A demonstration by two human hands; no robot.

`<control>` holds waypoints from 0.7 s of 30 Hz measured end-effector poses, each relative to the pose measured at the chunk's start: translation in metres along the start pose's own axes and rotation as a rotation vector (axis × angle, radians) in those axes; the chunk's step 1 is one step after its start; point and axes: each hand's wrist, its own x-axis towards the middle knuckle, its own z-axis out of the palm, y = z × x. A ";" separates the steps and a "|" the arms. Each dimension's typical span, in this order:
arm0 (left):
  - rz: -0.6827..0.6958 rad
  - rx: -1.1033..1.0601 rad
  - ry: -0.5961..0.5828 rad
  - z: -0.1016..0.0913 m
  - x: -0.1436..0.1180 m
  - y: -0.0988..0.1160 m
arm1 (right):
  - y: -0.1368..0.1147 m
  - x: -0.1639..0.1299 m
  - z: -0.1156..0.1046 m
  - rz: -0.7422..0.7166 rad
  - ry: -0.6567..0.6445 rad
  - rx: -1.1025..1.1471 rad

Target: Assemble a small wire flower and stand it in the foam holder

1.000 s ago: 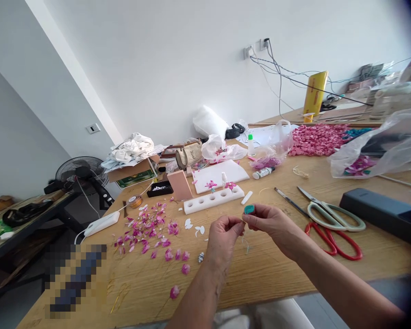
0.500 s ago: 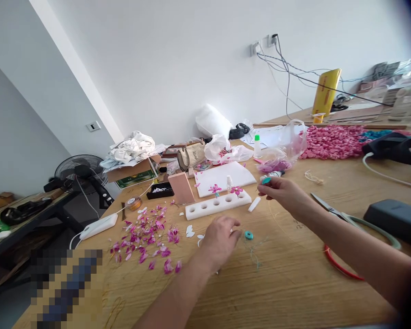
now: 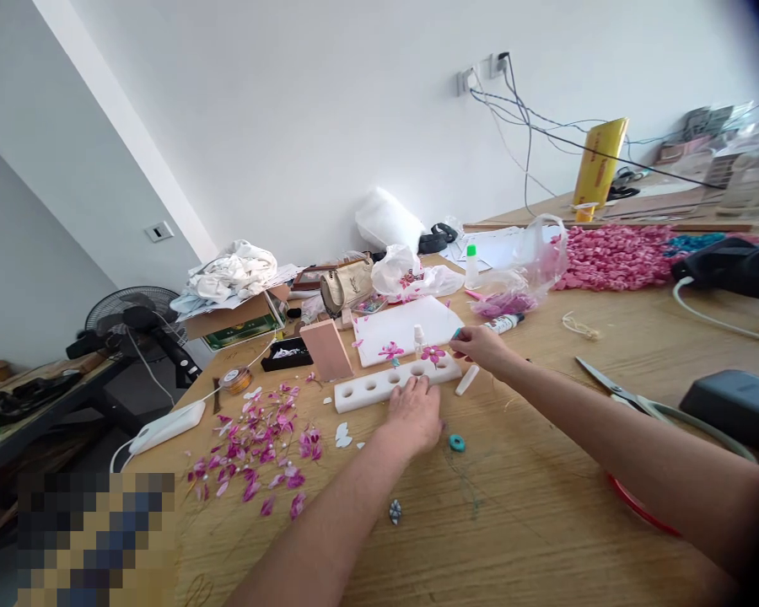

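My left hand (image 3: 416, 413) lies palm down against the front edge of a white foam block (image 3: 363, 396) with a row of round holes. Its fingers reach forward onto the block, nothing visible in them. Pinched in my right hand (image 3: 482, 349) is a small teal piece (image 3: 456, 334), mostly covered by the fingers, just beyond the block's right end. Two pink flowers stand at the block, one pink flower (image 3: 433, 356) near the right hand and another pink flower (image 3: 391, 350) farther left. A small teal ring (image 3: 456, 443) sits on the table beside my left hand.
Loose magenta petals (image 3: 259, 438) spread over the table at left. A blue-and-white flower piece (image 3: 395, 510) lies near my left forearm. Scissors (image 3: 613, 388) rest by my right forearm. Behind the block are a white sheet (image 3: 408, 329), a pink board (image 3: 326, 350) and a dark-capped tube (image 3: 503, 323).
My right hand has moved left with the teal piece, toward the block's right end. My left hand has moved forward to the block's front edge, uncovering the blue-and-white flower piece.
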 end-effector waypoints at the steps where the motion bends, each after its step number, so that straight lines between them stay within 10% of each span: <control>1: -0.002 0.006 0.000 0.001 0.002 -0.001 | 0.000 0.001 0.001 0.002 -0.002 -0.014; 21: 0.012 0.033 -0.006 -0.005 0.009 -0.007 | 0.003 0.002 0.015 -0.056 0.078 -0.125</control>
